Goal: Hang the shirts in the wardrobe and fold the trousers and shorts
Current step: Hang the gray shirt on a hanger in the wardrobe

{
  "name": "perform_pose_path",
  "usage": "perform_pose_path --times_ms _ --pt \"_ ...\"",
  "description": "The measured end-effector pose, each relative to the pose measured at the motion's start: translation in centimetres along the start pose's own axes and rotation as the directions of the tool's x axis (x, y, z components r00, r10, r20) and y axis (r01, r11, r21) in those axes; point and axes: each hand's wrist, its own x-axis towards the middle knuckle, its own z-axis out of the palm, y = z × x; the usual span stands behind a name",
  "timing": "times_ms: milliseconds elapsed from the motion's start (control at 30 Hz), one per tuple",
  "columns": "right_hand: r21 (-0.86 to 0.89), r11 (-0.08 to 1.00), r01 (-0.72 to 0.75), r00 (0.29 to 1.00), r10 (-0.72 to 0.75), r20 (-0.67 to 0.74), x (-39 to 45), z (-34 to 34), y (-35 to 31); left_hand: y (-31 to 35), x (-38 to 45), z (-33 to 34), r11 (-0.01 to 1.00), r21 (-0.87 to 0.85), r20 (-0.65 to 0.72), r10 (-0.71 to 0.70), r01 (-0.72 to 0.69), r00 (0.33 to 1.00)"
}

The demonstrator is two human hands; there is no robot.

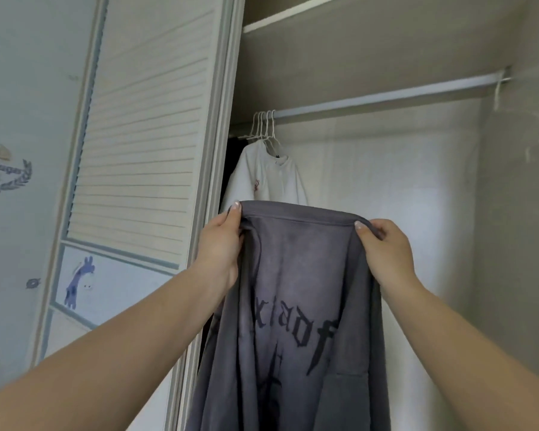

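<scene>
A grey shirt [296, 293] with dark gothic lettering hangs down in front of the open wardrobe. My left hand [221, 247] grips its upper left edge and my right hand [386, 250] grips its upper right edge, holding the top edge stretched between them. Behind it a white shirt [265, 178] hangs on a white hanger from the wardrobe rail [386, 96], at the rail's left end. Several white hangers [263, 127] are bunched there. No hanger is visible in the grey shirt.
A louvred wardrobe door [143, 126] stands to the left. A shelf [293, 14] runs above the rail. One white hanger [523, 119] hangs at the rail's far right by the side wall. A dark garment [234, 157] hangs behind the white shirt.
</scene>
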Motion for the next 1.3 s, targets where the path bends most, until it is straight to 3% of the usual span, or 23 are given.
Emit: perform_pose_path --times_ms 300,600,667,733,800,867,900,933,1033,1100,1200,1300 --pt "-0.096 0.992 0.087 0.995 -0.092 -0.044 9.6 0.7 1.8 -2.7 9.8 5.0 0.998 -0.034 0.032 0.052 -0.051 0.998" --pt "-0.513 0.854 0.088 0.989 -0.136 -0.058 17.5 -3.0 1.0 -5.2 17.6 12.7 0.988 -0.145 0.192 0.072 -0.045 0.979" --pt "-0.642 0.762 0.087 0.988 -0.147 -0.040 18.7 -4.2 -0.1 -5.7 19.1 14.8 0.986 -0.161 0.219 0.077 -0.042 0.973" --pt "-0.795 0.593 0.130 0.972 -0.235 -0.017 19.7 -5.4 -1.4 -6.2 20.2 16.9 0.984 -0.176 0.242 0.077 -0.034 0.967" --pt "-0.951 0.226 0.209 0.900 -0.424 0.097 20.5 -7.1 -2.8 -7.1 20.6 19.1 0.979 -0.201 0.261 0.070 -0.017 0.963" --pt "-0.953 -0.215 0.213 0.761 -0.575 0.300 21.8 -9.0 -4.3 -8.2 20.8 21.1 0.981 -0.193 0.273 0.067 -0.013 0.960" --pt "-0.920 -0.364 0.145 0.746 -0.570 0.343 22.3 -10.0 -5.2 -8.7 20.8 21.9 0.985 -0.170 0.281 0.067 -0.019 0.957" --pt "-0.886 -0.458 0.070 0.797 -0.508 0.326 22.7 -10.9 -6.0 -9.3 20.7 22.5 0.988 -0.149 0.288 0.066 -0.023 0.955" --pt "-0.859 -0.501 -0.107 0.934 -0.346 0.085 23.6 -13.0 -7.4 -10.6 20.7 23.5 0.990 -0.137 0.298 0.068 -0.028 0.952" --pt "-0.863 -0.473 -0.177 0.945 -0.326 -0.015 24.0 -14.0 -7.7 -11.3 20.8 23.9 0.991 -0.130 0.310 0.059 -0.020 0.949" --pt "-0.850 -0.490 -0.194 0.950 -0.311 -0.037 24.8 -14.8 -7.2 -12.5 21.4 24.4 0.992 -0.128 0.333 0.044 -0.001 0.942" --pt "-0.854 -0.485 -0.188 0.953 -0.300 -0.039 25.6 -15.3 -6.3 -13.3 21.9 24.8 0.994 -0.035 0.316 0.106 -0.100 0.943"
